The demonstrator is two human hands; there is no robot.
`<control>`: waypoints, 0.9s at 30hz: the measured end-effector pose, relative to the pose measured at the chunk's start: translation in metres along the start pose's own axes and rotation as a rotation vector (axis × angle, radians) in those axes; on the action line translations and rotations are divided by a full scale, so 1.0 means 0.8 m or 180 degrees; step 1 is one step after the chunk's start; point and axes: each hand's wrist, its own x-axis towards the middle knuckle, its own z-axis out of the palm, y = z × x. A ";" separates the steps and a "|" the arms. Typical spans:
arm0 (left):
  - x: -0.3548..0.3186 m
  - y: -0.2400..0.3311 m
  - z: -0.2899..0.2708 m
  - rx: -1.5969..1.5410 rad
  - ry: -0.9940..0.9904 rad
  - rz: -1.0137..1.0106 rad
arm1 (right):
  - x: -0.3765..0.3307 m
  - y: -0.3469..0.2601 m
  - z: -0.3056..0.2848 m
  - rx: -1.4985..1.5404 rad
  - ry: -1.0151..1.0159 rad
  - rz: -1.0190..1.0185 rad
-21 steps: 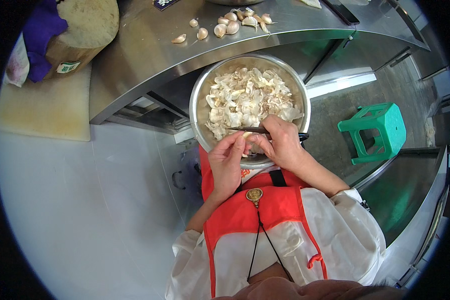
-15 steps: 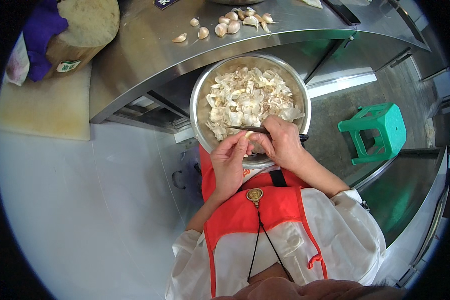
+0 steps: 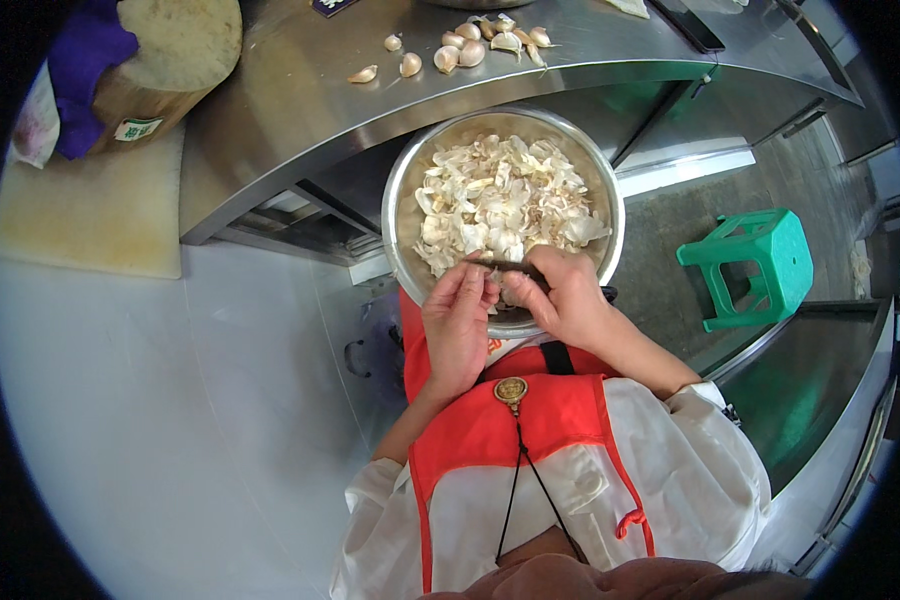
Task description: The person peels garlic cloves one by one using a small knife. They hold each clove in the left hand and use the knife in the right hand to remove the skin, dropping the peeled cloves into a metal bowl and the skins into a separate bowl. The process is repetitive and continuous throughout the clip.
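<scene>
Over the near side of a steel bowl [image 3: 394, 222], my two hands meet. The bowl is heaped with papery garlic skins [image 3: 500, 195]. My right hand [image 3: 567, 295] is wrapped round a dark-handled knife [image 3: 510, 266], its blade pointing left toward my other fingers. My left hand [image 3: 458, 318] pinches a small garlic clove [image 3: 494, 278], mostly hidden by the fingers; the right thumb lies close beside it.
Several unpeeled garlic cloves [image 3: 470, 52] lie on the steel counter [image 3: 310, 90] beyond the bowl. A round wooden chopping block [image 3: 180, 50] with a purple cloth [image 3: 85, 70] stands far left on a pale cutting board [image 3: 90, 220]. A green stool [image 3: 770, 260] is at the right.
The knife blade has turned and dropped slightly toward the left fingertips. The clove shows less between the fingers now. The rest of the scene has barely shifted.
</scene>
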 end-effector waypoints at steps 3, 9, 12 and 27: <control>-0.002 0.002 0.004 -0.0012 -0.0073 -0.0089 | 0.004 0.002 0.000 0.0107 0.0159 0.0054; -0.004 -0.001 0.003 0.0000 -0.0176 -0.0193 | 0.006 -0.005 -0.005 0.0316 0.0060 0.0162; -0.005 -0.002 0.002 0.0054 -0.0159 -0.0201 | 0.007 -0.003 -0.004 0.0259 0.0093 0.0038; -0.006 -0.007 0.001 0.0303 -0.0225 0.0120 | 0.004 0.004 -0.001 -0.0404 0.0136 -0.0373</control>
